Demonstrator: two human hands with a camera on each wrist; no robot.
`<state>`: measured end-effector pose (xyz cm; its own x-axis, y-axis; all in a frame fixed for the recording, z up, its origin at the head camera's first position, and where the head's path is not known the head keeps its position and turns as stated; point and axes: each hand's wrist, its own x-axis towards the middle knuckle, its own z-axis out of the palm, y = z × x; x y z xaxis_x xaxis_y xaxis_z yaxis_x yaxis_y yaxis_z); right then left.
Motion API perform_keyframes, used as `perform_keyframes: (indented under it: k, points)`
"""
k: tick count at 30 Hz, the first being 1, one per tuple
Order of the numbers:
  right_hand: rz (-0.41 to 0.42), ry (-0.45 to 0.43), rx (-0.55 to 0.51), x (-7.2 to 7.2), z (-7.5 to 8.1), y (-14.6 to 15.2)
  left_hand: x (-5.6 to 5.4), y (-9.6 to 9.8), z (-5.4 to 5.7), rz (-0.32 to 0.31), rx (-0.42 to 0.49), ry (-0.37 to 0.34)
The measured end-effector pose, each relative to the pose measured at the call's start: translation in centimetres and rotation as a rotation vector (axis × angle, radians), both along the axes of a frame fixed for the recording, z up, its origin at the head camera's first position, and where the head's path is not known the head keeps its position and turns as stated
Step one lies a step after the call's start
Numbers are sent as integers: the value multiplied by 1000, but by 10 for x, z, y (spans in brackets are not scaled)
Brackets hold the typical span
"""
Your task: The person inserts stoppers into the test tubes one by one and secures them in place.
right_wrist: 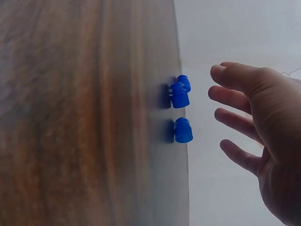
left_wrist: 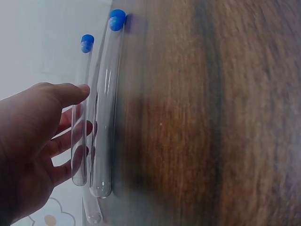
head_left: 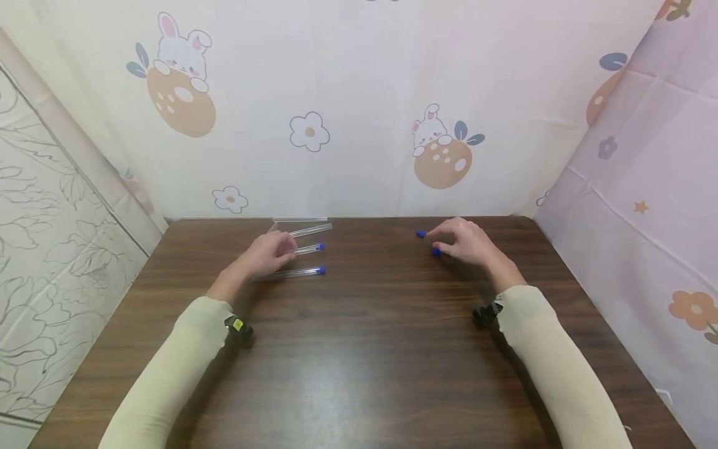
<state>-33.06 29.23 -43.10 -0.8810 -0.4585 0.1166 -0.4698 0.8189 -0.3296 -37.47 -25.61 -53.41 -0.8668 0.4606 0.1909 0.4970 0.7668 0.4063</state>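
In the left wrist view, a clear glass test tube (left_wrist: 81, 162) with a blue stopper (left_wrist: 87, 43) is held between the thumb and fingers of my left hand (head_left: 270, 254). Beside it lies a second stoppered test tube (left_wrist: 106, 141) on the table, seen in the head view as the nearer tube (head_left: 297, 272). My right hand (head_left: 467, 242) hovers at the far right with fingers spread and nothing in them. Close to its fingertips are loose blue stoppers, one (head_left: 421, 234) farther back and one (head_left: 435, 251) by the thumb. The right wrist view shows a third stopper (right_wrist: 183, 131).
Two more clear tubes, one (head_left: 311, 230) slanted and one (head_left: 300, 219) at the back edge, lie beyond my left hand. The brown wooden table (head_left: 359, 349) meets a patterned curtain (head_left: 359, 156) at the back. Another curtain (head_left: 645, 249) hangs along the right side.
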Motion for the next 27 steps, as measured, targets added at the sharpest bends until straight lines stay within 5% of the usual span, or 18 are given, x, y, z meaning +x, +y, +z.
perform_keyframes:
  k: [13,27]
  points:
    - [22,-18,52,2,-8,2,9,5,3,21,-15,-63]
    - [62,-7,107,2,-14,7,15,9,5,6,-39,-44]
